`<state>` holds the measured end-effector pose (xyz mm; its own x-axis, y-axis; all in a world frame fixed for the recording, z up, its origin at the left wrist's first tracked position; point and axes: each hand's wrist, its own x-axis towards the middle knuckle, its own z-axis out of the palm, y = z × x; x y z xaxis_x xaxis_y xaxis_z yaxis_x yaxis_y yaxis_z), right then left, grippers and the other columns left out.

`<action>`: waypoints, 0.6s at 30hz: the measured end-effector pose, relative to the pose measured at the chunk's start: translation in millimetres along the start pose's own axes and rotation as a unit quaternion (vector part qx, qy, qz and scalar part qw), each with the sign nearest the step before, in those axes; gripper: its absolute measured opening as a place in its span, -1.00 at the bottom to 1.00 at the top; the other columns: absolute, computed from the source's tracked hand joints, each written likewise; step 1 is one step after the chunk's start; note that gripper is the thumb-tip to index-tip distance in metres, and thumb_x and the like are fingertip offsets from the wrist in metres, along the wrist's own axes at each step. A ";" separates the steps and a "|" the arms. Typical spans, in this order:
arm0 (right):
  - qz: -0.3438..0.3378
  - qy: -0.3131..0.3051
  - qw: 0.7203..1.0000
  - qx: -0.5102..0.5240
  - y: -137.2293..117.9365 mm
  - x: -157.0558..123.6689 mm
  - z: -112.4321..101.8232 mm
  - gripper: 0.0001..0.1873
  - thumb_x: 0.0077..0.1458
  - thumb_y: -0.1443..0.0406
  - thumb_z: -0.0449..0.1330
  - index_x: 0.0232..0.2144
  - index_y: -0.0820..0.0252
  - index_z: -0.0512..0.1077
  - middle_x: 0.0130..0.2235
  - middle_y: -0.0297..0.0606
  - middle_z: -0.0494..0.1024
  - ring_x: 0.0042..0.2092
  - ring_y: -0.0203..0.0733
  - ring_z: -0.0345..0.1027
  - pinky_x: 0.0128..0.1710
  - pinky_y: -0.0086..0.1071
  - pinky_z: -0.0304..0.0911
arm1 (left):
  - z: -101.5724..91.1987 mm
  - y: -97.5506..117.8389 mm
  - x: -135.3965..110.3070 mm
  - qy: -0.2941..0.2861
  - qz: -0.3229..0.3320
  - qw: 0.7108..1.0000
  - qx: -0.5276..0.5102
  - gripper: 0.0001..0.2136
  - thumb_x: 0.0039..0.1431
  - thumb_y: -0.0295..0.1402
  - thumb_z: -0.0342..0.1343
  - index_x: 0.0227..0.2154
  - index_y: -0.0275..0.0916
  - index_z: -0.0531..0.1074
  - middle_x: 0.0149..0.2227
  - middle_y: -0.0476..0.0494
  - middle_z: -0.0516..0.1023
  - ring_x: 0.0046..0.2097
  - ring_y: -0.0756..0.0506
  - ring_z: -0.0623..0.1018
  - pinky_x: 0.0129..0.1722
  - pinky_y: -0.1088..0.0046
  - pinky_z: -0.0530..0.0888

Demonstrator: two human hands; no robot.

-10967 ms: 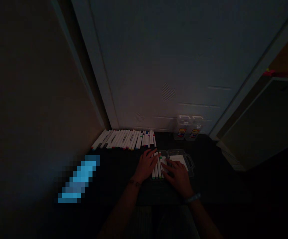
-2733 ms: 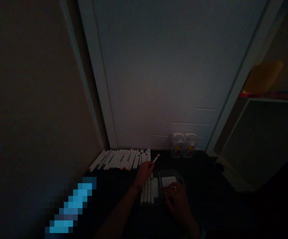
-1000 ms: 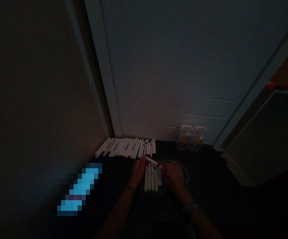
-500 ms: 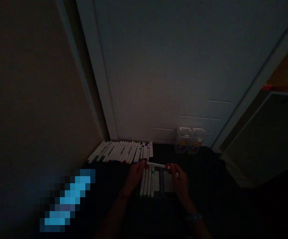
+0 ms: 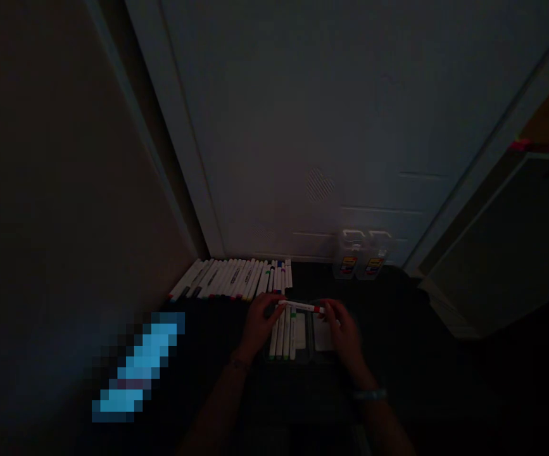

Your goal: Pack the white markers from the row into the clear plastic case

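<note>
Between my two hands a white marker [image 5: 300, 306] with a red band near its right end lies almost level. My left hand [image 5: 261, 322] pinches its left end, and my right hand [image 5: 343, 326] grips the red-banded end. Below it lies an open clear plastic case [image 5: 302, 358]. Several white markers [image 5: 280, 339] with green ends stand side by side in the case's left half, their tops partly behind my left hand. A pale card [image 5: 321, 334] shows in the right half, partly covered by my right hand.
A long row of white markers [image 5: 229, 278] with coloured ends lies at the back left, against a pale panel [image 5: 265, 158]. Two clear cases with handles, a left one [image 5: 346, 263] and a right one [image 5: 372, 265], stand upright at the back right. A blurred bright blue patch [image 5: 141, 367] glows at left.
The view has tipped slightly, so the scene sits a little higher. Both hands still hold the marker, and the fingers of my left hand have shifted along its left end.
</note>
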<state>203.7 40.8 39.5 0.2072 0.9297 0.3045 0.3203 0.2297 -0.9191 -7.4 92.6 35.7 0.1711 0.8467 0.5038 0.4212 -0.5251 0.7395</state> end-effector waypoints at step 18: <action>0.126 -0.024 0.962 0.242 18.4 1.9 6.6 -0.58 0.03 0.01 0.12 -0.20 0.16 0.46 -0.24 -0.20 0.55 -0.25 -0.16 0.43 -0.24 -0.30 0.31 | 0.3 10.3 -7.8 0.021 -0.022 0.999 -0.010 -0.82 0.12 -0.24 0.07 -0.31 -0.21 0.46 -0.32 -0.10 0.48 -0.24 -0.08 0.45 -0.17 0.40 0.36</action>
<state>203.9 48.7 21.5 0.1744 0.9831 0.0556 -0.2051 0.0915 -0.9745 -4.2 80.6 39.3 0.1147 0.8645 0.4893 0.4089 -0.4900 0.7699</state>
